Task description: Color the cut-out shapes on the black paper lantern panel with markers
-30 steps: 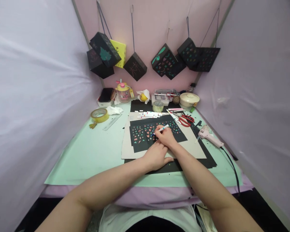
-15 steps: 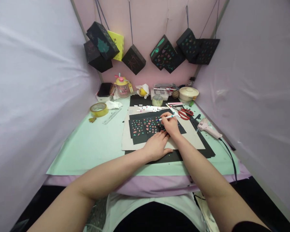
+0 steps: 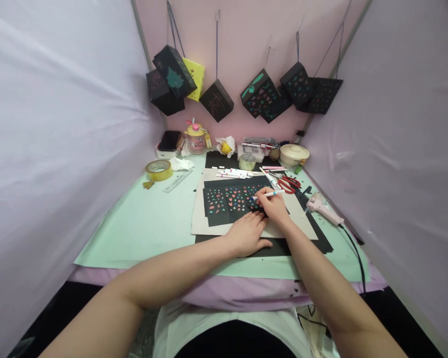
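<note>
My right hand is closed around a white marker, its blue tip down at the black card. Small coloured shapes, among them hearts, stars and triangles, cover much of that card. Flat across the card's lower edge lies my left hand, fingers stretched out and thumb apart, holding nothing. Under the card is a pale grey board, which rests on larger black sheets. Part of the card's right side is hidden by my right hand.
Several white markers lie behind the card. Red-handled scissors and a pink glue gun with its cord are on the right. Yellow tape and a ruler sit left. Decorated black boxes hang at the back.
The whole view has shifted, so the scene sits slightly lower and to the right. My right hand with the marker has moved slightly down the card. My left hand still lies flat there.
</note>
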`<state>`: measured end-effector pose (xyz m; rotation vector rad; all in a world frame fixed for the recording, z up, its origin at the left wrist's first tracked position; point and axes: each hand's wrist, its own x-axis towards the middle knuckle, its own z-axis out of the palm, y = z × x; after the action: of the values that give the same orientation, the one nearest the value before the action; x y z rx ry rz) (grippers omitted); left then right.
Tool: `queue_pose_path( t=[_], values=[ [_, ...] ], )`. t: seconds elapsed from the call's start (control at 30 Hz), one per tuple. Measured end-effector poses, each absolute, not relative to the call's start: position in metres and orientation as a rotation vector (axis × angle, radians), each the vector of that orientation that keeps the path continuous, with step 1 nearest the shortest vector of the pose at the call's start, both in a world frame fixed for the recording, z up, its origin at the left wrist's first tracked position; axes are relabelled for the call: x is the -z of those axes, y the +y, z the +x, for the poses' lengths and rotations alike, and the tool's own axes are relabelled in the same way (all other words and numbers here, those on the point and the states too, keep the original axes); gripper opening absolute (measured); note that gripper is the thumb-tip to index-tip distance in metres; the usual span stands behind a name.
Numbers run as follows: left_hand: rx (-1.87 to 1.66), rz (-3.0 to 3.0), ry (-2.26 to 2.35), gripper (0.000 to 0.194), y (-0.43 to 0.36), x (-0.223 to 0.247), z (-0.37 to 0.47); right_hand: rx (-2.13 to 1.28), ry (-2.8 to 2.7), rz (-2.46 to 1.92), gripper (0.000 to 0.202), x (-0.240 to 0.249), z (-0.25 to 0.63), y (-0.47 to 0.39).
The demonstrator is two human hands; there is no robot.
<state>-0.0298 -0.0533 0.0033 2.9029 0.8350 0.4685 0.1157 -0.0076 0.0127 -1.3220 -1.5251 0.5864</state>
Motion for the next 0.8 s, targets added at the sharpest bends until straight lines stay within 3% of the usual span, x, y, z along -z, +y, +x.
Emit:
queue_pose_path(
  t=[0.27,0.8],
  values=[
    [-0.482,2.870,0.802,0.064,-0.052,-0.002,-0.029,-0.544,-1.583,-1.299,0.006,0.000,0.108,-0.009],
    [-0.435,2.873,0.857,0.060,-0.054,-0.002,-0.031,-0.515,-1.696,-1.291,0.011,0.007,0.108,-0.007]
  ],
)
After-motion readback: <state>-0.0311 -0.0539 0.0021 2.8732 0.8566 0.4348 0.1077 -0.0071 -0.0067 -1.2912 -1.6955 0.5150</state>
